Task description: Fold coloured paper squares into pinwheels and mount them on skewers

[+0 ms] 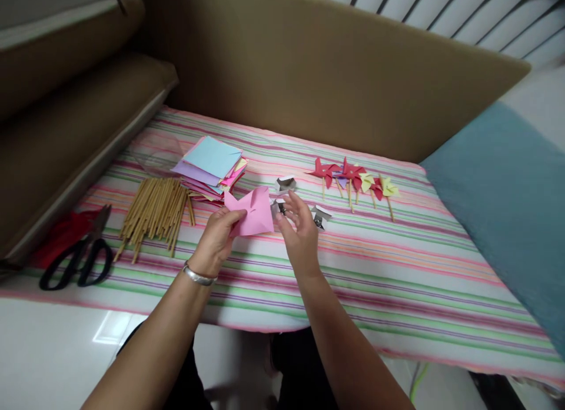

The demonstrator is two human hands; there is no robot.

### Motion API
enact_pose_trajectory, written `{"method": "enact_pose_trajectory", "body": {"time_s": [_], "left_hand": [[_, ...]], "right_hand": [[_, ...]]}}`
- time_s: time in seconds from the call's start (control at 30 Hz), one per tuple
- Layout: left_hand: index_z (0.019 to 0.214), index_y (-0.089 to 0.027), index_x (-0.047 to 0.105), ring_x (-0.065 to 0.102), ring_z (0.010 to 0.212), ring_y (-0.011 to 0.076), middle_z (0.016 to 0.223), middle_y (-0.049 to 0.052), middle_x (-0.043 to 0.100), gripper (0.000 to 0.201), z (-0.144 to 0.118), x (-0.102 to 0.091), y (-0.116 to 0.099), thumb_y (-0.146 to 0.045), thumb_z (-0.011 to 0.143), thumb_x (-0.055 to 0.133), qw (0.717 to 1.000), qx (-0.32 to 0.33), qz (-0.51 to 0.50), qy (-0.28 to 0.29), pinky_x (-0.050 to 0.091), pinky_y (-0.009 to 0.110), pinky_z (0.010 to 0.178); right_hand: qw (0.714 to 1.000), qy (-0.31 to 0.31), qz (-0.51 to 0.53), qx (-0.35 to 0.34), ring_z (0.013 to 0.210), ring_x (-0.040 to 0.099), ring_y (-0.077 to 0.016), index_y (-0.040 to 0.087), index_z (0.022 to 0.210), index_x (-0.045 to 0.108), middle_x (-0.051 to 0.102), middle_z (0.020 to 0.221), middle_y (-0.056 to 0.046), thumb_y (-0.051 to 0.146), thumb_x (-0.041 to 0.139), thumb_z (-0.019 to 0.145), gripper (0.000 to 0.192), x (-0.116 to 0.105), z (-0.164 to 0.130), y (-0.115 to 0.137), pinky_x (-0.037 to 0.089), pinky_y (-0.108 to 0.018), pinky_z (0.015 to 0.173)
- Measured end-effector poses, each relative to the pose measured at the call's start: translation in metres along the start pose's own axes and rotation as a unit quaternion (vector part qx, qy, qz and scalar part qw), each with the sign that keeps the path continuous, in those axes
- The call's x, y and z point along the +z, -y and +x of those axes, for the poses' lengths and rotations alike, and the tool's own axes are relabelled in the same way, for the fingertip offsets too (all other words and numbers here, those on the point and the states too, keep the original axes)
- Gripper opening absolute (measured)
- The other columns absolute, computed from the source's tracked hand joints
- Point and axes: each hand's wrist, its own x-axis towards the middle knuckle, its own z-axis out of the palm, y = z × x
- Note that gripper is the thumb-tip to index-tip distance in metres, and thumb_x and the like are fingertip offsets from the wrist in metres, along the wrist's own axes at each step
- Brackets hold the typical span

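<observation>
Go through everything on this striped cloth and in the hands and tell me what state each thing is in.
pink paper: cut, partly folded, held up by the left hand
right hand: open, fingers spread beside the paper
paper stack: flat, loosely fanned
sticks: loose pile, lying flat
scissors: closed, lying flat
pinwheels: finished, lying in a row
binder clips: lying loose

One pair of black-handled scissors (76,258); one heap of wooden sticks (154,213), too many and too overlapped to count; one stack of coloured paper squares (212,169), sheet number not readable. One pink paper pinwheel blank (251,212); about five finished pinwheels (353,177) in a row, overlapping. Three small silver paper trays (286,183).
</observation>
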Motion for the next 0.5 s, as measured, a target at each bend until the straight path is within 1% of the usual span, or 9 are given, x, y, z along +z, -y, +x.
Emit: {"method": "enact_pose_trajectory", "body": {"time_s": [0.07, 0.13, 0.2, 0.3, 0.5], "left_hand": [[0.056, -0.013, 0.064, 0.054, 0.049, 0.0084, 0.053, -0.002, 0.064, 0.014, 0.0, -0.002, -0.006, -0.014, 0.05, 0.077, 1.0, -0.001, -0.011, 0.001, 0.04, 0.02, 0.051], [0.057, -0.013, 0.064, 0.055, 0.05, 0.0088, 0.054, -0.002, 0.065, 0.015, -0.001, -0.002, -0.009, -0.013, 0.049, 0.077, 1.0, 0.002, -0.019, 0.002, 0.041, 0.02, 0.053], [0.057, -0.012, 0.064, 0.055, 0.049, 0.0089, 0.053, -0.002, 0.065, 0.015, -0.002, -0.003, -0.01, -0.014, 0.049, 0.077, 1.0, 0.002, -0.02, -0.001, 0.041, 0.02, 0.052], [0.059, -0.012, 0.065, 0.056, 0.05, 0.0094, 0.055, -0.001, 0.066, 0.016, 0.0, -0.004, -0.01, -0.016, 0.049, 0.077, 1.0, -0.009, -0.018, -0.005, 0.041, 0.02, 0.052], [0.059, -0.013, 0.066, 0.056, 0.05, 0.0085, 0.053, -0.002, 0.066, 0.016, 0.003, -0.005, -0.014, -0.015, 0.048, 0.078, 1.0, -0.004, -0.021, 0.004, 0.042, 0.019, 0.052]], "right_hand": [[0.994, 0.021, -0.046, -0.097, 0.116, 0.05, -0.0229, 0.026, 0.118, 0.055, 0.055, 0.123, -0.008, 0.02, 0.057, 0.08, 0.038, -0.003, -0.002, 0.003, 0.04, -0.044, 0.099], [0.984, 0.051, -0.077, -0.154, 0.12, 0.047, -0.0237, 0.026, 0.114, 0.057, 0.054, 0.125, -0.008, 0.017, 0.056, 0.08, 0.035, -0.003, -0.005, 0.005, 0.037, -0.046, 0.102], [0.978, 0.077, -0.089, -0.17, 0.12, 0.047, -0.0239, 0.026, 0.113, 0.059, 0.053, 0.127, -0.008, 0.016, 0.055, 0.08, 0.034, -0.002, -0.007, 0.004, 0.037, -0.046, 0.103], [0.975, 0.112, -0.094, -0.168, 0.119, 0.048, -0.0235, 0.025, 0.109, 0.061, 0.053, 0.127, -0.008, 0.014, 0.054, 0.08, 0.032, -0.001, -0.007, 0.001, 0.038, -0.045, 0.102], [0.971, 0.133, -0.102, -0.169, 0.121, 0.046, -0.0225, 0.025, 0.102, 0.064, 0.052, 0.129, -0.008, 0.01, 0.051, 0.08, 0.03, -0.007, 0.0, -0.001, 0.039, -0.045, 0.101]]}}
